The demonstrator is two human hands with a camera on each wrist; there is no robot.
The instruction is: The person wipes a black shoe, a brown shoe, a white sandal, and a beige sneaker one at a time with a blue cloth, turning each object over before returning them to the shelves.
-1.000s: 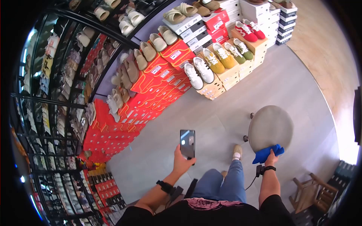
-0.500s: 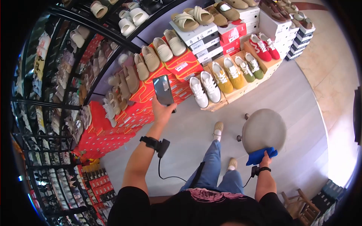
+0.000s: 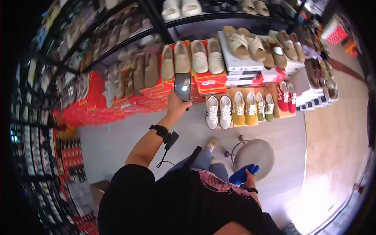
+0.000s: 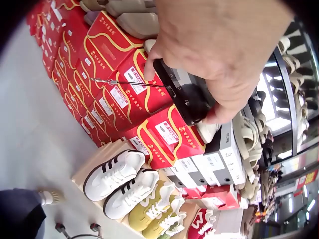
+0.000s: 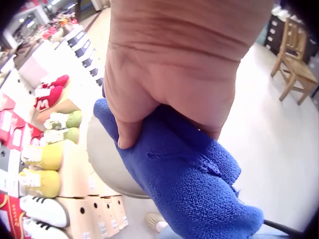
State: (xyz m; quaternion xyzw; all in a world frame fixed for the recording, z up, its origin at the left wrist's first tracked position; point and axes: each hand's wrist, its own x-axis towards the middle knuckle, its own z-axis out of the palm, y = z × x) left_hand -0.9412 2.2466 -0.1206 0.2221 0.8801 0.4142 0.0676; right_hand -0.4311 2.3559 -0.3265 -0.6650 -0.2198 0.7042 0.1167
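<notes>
Blue terry pile, thick and softly folded, forms the bunched cloth (image 5: 184, 194) in the person's right hand (image 5: 169, 79). Its digits are curled into the folds, pinching them together. I'd judge it light, limp and easy to grip, best gathered by the middle, with nothing to break. From above it overlaps the near edge of the round, beige-grey stool seat (image 3: 259, 154); whether it touches, I can't tell.

Farther out, the left hand (image 3: 177, 105) holds a dark, glossy, flat rectangular phone (image 3: 182, 88), thumb against one long edge, fingers against the other. It looks rigid, fairly light, probably slick and fragile if dropped, so those long edges seem the sensible grip. A thin dark cord (image 4: 132, 83) trails from one end.

Beyond, smooth white sneakers with black stripes (image 3: 212, 111) stand at the left corner of the pale-brown cardboard boxes (image 5: 75, 169). Behind, cream slip-on shoes (image 3: 199, 56) top glossy red cartons with yellow curves (image 3: 210, 82), below a black-framed rack (image 3: 203, 18).
</notes>
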